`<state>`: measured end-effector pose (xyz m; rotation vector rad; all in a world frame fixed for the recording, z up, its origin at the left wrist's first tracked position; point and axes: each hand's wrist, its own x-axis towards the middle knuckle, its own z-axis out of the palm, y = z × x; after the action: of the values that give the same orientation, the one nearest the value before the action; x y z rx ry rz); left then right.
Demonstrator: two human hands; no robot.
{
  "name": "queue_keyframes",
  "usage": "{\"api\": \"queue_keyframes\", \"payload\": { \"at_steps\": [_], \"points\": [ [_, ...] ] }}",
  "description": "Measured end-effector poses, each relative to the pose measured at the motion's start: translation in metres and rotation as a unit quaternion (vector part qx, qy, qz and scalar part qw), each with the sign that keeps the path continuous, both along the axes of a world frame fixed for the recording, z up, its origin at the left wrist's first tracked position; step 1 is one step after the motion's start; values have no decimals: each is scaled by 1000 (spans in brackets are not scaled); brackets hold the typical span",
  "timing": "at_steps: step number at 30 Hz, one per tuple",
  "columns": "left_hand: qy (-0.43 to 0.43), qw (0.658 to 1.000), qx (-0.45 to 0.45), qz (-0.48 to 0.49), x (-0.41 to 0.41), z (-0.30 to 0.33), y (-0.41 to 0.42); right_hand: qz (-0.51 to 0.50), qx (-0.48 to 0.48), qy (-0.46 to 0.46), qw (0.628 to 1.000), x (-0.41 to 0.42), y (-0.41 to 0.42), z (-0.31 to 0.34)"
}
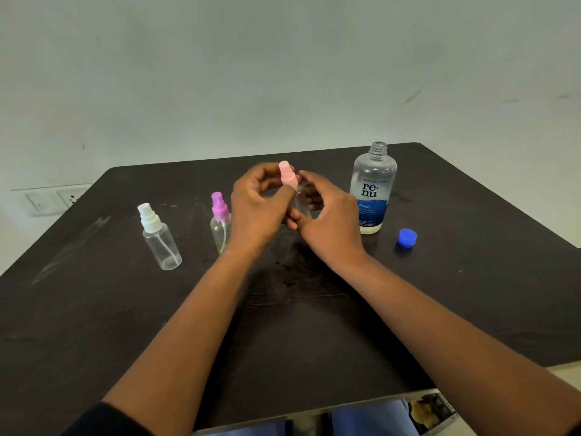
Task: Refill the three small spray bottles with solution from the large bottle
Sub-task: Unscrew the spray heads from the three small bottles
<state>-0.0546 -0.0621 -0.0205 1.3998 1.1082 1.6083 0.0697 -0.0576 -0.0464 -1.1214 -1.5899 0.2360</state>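
**Unscrewing the pink sprayer: third small bottle in hand**

Spanning the view, the dark table (pixel 94 309) carries the large bottle (pixel 373 190), uncapped, upright at right, its blue cap (pixel 407 237) beside it. My left hand (pixel 257 209) pinches the pink spray head (pixel 287 174); my right hand (pixel 330 221) grips the pink-topped bottle (pixel 301 204) above the table. White-topped bottle (pixel 158 237) and purple-topped bottle (pixel 220 223) stand left, capped. Judged step: removing or refitting the head; whether liquid is inside, I cannot tell.

Both forearms are left bare. A dark sleeve (pixel 103 418) is seen pushed up at the left elbow (only its edge is caught at the bottom of the view). Blue trousers (pixel 371 418) are glimpsed below the table edge.
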Motion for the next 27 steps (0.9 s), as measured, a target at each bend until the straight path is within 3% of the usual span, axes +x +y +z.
{"api": "queue_keyframes", "payload": {
  "at_steps": [9, 27],
  "points": [
    [-9, 1000, -1, -8, 0, -2, 2, 7, -9, -7, 1000, 2, 1, -1],
    [45, 996, 27, 75, -4, -7, 4, 38, -44, -27, 998, 0, 0, -1]
  ]
}}
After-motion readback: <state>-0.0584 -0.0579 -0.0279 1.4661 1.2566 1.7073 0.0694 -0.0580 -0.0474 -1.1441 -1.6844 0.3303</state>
